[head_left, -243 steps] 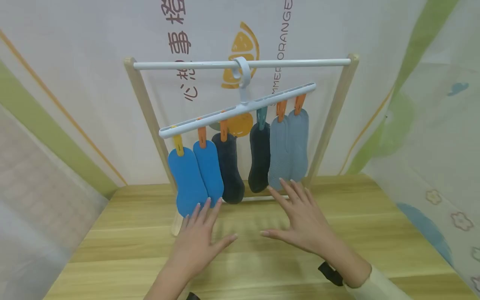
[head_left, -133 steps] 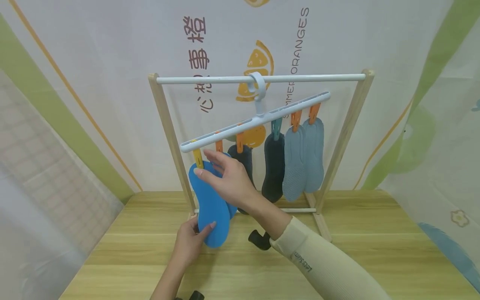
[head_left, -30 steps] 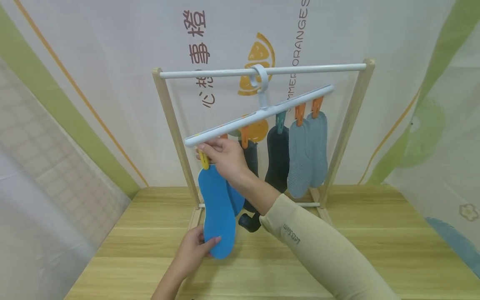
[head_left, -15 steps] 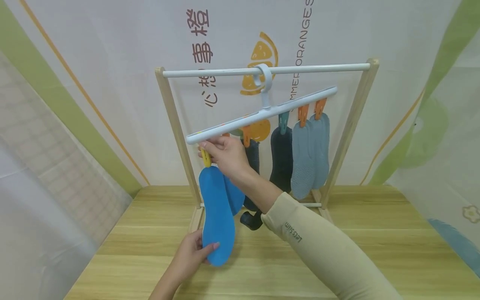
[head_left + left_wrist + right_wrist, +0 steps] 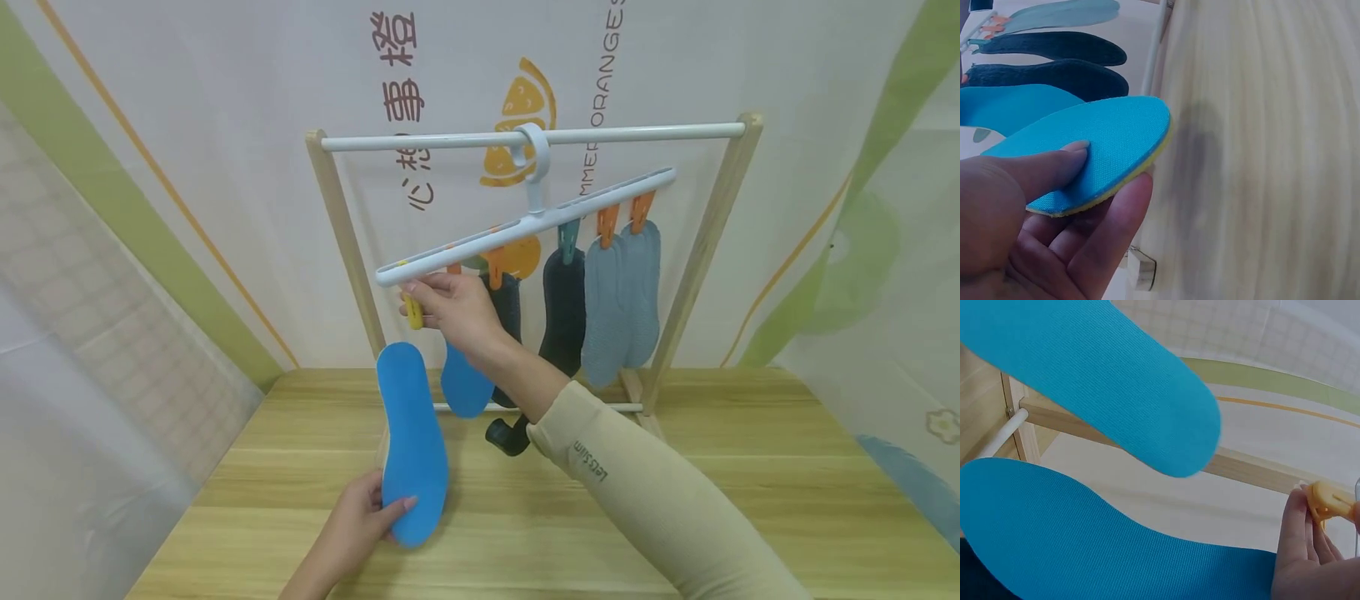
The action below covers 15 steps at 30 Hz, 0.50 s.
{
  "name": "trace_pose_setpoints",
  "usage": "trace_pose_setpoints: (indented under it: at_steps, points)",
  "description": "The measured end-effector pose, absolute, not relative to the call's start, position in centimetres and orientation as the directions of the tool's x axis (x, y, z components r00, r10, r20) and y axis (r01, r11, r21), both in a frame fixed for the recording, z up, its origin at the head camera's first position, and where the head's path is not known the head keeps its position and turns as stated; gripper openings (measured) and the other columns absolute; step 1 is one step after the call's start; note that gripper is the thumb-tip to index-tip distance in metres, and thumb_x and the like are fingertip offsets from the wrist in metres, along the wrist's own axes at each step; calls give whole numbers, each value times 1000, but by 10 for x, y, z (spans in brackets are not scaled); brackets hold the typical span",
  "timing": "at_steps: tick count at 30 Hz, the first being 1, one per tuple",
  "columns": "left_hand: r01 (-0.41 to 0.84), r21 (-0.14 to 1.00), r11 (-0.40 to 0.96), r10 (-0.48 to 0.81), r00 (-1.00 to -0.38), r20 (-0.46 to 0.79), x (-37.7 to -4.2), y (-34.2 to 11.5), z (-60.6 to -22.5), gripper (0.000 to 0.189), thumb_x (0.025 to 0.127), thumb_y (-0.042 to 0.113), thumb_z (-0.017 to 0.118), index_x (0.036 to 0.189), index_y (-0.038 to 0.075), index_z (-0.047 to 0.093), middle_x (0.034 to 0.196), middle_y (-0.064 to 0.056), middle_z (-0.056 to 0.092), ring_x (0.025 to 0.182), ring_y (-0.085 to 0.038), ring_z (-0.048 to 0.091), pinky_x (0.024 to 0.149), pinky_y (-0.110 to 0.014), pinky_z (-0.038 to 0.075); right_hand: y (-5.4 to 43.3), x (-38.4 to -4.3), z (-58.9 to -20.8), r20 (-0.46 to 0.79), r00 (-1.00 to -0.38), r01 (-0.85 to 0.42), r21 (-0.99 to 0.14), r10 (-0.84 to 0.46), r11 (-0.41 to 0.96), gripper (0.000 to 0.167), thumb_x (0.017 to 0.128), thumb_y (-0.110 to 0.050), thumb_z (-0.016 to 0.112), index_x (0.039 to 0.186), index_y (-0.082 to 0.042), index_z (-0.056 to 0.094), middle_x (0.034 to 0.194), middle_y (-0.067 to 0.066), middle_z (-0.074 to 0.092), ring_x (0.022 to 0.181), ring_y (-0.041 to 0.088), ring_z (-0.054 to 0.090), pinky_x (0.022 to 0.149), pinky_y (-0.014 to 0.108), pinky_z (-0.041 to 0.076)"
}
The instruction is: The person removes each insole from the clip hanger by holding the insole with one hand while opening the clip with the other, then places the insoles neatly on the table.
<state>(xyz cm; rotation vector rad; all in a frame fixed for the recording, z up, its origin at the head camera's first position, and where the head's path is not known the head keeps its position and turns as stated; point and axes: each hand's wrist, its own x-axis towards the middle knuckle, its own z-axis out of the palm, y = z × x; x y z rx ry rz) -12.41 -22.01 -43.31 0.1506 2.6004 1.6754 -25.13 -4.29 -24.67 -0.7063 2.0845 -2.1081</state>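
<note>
A blue insole (image 5: 412,442) with a yellow underside is pinched near its lower end by my left hand (image 5: 363,521), thumb on the blue face. Its upper end stands apart from the yellow clothespin (image 5: 413,310), as the right wrist view also shows. My right hand (image 5: 468,317) pinches that clothespin just under the low left end of the white hanger (image 5: 465,247). Behind the right hand a second blue insole (image 5: 467,383) hangs, its top hidden. Two dark insoles (image 5: 564,304) and two grey insoles (image 5: 606,312) hang from orange and teal clothespins further right.
The hanger hooks over the white bar (image 5: 637,133) of a wooden rack (image 5: 708,258) and tilts down to the left. Under the rack is a wooden table (image 5: 750,500). A printed curtain (image 5: 247,208) stands behind. A black wrist strap (image 5: 508,436) shows below the right forearm.
Earlier both hands were open before the rack; then the left took the insole and the right reached the yellow clothespin. Now the insole has come free and moved down and left.
</note>
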Motion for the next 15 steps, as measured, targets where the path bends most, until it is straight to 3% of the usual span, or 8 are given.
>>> trace_pose_setpoints:
  at_steps: [5,15]
  points:
    - [45,914,404,134,-991,-11,-121,-226,-435,44,94,12,72,125,-15,56,109,-29,73,93,-32,75,60,-27,62,-43,-252,-245,240,-886,-244,-969,-398,-42,41,102,-25,63,135,-1,62,126,11,71,114,24,72,93,31,61]
    - [-7,924,383,179,-980,-82,-121,-232,-437,43,94,9,70,127,-16,55,102,-24,75,84,-26,76,57,-32,62,-41,-252,-246,221,-887,-227,-973,-405,-34,40,101,-26,65,134,-3,64,128,9,71,116,22,71,93,33,61]
